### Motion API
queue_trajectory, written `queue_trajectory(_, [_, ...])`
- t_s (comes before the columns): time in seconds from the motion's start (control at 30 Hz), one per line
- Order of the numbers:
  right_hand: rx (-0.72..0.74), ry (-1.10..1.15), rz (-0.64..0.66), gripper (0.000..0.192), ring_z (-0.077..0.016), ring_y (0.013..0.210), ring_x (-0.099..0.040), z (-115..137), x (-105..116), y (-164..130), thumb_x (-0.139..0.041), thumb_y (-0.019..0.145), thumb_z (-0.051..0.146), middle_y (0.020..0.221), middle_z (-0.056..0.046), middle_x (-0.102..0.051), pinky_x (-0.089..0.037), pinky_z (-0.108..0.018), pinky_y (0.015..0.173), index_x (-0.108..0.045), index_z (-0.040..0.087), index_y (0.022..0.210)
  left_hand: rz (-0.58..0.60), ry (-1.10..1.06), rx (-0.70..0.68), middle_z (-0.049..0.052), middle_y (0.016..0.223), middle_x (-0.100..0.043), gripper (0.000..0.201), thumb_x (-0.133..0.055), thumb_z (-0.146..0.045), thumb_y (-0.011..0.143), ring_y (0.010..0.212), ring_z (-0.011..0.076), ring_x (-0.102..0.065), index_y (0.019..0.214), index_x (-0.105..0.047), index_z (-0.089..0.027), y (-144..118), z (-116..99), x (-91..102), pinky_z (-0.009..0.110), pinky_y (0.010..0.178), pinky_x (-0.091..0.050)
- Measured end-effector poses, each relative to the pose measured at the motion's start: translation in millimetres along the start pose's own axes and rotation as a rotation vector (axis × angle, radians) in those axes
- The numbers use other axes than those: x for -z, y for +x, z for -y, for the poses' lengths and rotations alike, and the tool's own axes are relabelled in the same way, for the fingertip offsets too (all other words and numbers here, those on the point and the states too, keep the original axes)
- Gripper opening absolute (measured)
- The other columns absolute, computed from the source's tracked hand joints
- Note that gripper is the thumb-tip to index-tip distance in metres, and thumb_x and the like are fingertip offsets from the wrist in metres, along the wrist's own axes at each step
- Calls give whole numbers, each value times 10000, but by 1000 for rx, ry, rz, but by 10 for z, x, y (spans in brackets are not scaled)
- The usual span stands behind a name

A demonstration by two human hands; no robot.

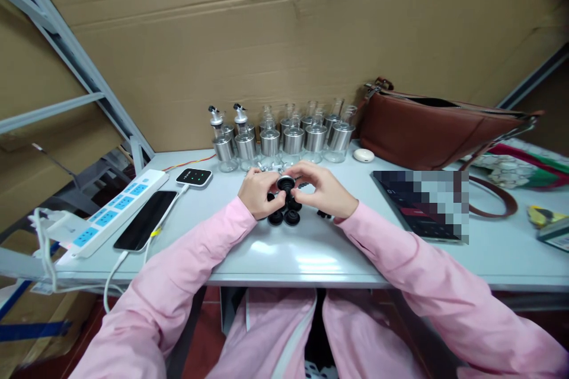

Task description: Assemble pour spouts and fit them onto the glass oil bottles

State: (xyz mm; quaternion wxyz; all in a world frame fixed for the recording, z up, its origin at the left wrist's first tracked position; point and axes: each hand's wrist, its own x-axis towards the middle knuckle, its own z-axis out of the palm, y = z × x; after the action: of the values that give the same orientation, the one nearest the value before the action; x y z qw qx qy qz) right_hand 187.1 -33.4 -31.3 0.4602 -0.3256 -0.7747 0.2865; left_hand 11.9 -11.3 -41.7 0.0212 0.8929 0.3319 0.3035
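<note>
Between my two hands is a bottle stopper point(285, 184) with a silvery rim and black ribbed body. My left hand point(260, 192) grips it from the left with closed fingers. From the other side, my right hand point(326, 189) pinches it with thumb and forefinger. Below it on the table lie several loose black stoppers point(291, 217). Small black pieces point(323, 213) rest under my right hand. Behind my hands stand glass bottles point(293, 137) with steel sleeves in rows; two at the left carry pourer spouts point(240, 113). Silvery parts point(271, 166) lie partly hidden behind my fingers.
On the left of the table point(275, 263) are a power strip point(120, 213), a phone point(146, 220) with cables, and a small device point(194, 177). To the right sit a tablet point(413, 207), a brown handbag point(440, 130) and a white round case point(363, 155). Cardboard stands behind.
</note>
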Motion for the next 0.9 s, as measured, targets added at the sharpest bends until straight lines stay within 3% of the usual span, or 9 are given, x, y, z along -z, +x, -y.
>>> queue_trajectory(0.27, [-1,-5,10,251,-148,766,-567,5,-10,-14,-575,628,107,839,-26,-517,-523,-308,704,-579,177,869,-18,-12,-44,-1,569,-529,159,-384,-337,679,559,158,-477,606,-380,-197,-6,-3,-12,352,691,-353])
queue_trajectory(0.6, [15,-59,-2,183,-98,582,-442,41,-28,-22,-566,599,121,731,11,-459,-421,-252,534,-526,178,768,-56,-14,-99,-20,519,-493,138,-385,-320,635,509,141,-431,580,-349,-199,2,-22,0,361,694,-340])
queue_trajectory(0.9, [-1,-17,10,149,-103,605,-445,57,-17,-24,-566,599,125,728,-1,-482,-413,-234,512,-473,189,697,-74,28,-109,-26,493,-484,165,-391,-328,645,488,134,-427,557,-332,-201,4,-19,-1,366,707,-346])
